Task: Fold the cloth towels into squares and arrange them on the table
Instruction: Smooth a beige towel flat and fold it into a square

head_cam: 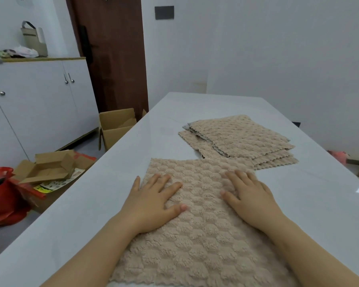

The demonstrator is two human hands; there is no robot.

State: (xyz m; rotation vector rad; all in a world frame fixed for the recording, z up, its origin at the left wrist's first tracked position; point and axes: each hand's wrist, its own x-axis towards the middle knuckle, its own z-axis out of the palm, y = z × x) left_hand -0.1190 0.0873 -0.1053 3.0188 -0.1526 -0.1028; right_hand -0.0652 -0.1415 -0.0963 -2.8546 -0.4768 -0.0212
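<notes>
**Both hands flat on the towel**

Left hand (pixel 153 200) and right hand (pixel 248 198) lie fingers-spread on the beige towel (pixel 197 241) — pressing, gripping nothing. It's spread on the desk (pixel 104 204); beyond the towel, touching its far-right corner — a stack of towels (pixel 239 139).

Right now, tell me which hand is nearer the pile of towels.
Right. The right hand lies flat on the spread towel just short of the pile; the left hand lies on the same towel, farther left.
</notes>
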